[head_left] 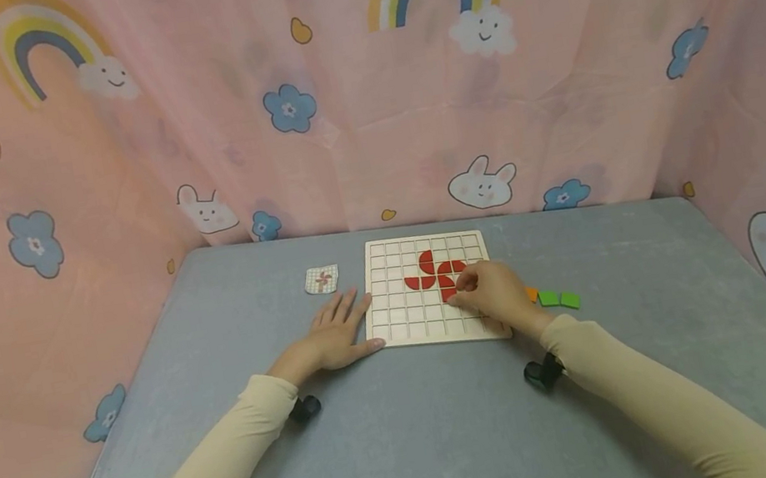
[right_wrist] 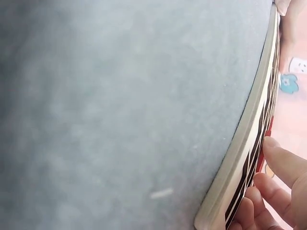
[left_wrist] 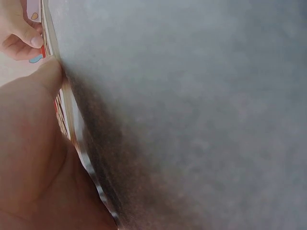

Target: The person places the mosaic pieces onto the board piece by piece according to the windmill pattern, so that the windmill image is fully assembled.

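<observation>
A square wooden grid board (head_left: 398, 331) lies on the table, with several red quarter-round tiles (head_left: 426, 263) set in its cells in a pinwheel shape. My right hand (head_left: 494, 292) is over the right part of the board. Its thumb and forefinger pinch a red tile (right_wrist: 261, 160) low at the grid, partly hidden by the fingers. My left hand (head_left: 330, 341) lies spread on the table, its thumb and a fingertip touching the board's left edge. In the left wrist view, the left thumb (left_wrist: 50, 72) rests against the board's near edge.
A small card (head_left: 322, 279) printed with a red pinwheel on a grid lies left of the board. Two green tiles (head_left: 559, 299) and an orange tile (head_left: 533, 294) lie to the right, by the right wrist. A pink patterned curtain (head_left: 366, 140) hangs behind the grey table (head_left: 431, 434).
</observation>
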A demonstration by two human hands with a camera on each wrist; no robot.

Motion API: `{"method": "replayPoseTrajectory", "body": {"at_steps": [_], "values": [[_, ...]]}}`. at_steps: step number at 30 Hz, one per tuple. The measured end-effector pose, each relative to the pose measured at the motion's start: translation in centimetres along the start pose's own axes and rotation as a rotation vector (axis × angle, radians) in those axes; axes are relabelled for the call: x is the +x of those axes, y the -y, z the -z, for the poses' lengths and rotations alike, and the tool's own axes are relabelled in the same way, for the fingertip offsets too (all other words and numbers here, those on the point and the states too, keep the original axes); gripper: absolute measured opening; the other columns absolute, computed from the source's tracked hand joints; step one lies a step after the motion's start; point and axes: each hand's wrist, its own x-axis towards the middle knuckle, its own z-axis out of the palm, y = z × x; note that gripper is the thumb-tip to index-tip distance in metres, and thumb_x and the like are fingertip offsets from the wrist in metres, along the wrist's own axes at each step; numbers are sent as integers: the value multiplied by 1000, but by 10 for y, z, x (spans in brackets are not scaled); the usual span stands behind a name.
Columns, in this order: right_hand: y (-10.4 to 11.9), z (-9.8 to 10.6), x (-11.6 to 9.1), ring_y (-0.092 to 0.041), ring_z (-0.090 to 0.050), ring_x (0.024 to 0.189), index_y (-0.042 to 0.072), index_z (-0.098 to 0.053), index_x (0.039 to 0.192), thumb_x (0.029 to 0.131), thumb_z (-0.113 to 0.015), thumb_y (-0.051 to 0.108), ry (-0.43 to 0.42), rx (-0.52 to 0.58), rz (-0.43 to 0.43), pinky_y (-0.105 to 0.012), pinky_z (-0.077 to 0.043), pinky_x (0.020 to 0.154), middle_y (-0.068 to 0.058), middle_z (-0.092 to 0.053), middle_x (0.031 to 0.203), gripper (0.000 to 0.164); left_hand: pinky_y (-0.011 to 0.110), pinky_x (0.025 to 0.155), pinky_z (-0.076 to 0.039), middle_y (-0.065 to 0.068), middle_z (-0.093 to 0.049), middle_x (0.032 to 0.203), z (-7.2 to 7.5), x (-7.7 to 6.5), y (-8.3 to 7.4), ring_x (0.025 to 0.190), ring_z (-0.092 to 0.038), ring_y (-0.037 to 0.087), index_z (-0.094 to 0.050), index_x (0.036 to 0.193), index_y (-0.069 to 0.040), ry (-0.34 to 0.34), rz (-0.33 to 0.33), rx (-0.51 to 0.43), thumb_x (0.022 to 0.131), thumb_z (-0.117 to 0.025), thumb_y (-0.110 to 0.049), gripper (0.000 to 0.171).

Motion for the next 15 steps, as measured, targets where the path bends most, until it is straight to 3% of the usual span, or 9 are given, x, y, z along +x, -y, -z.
{"method": "replayPoseTrajectory", "body": {"at_steps": [15], "values": [[0, -1, 3, -24, -61, 83, 5, -78, 96, 91, -87, 25, -11, -11, 0, -34, -44, 74, -7, -69, 87, 22, 59, 130, 0, 15, 7, 178, 1, 0, -1, 164, 10, 39, -3, 173, -17, 7, 11, 7, 108, -50, -60, 91]]}}
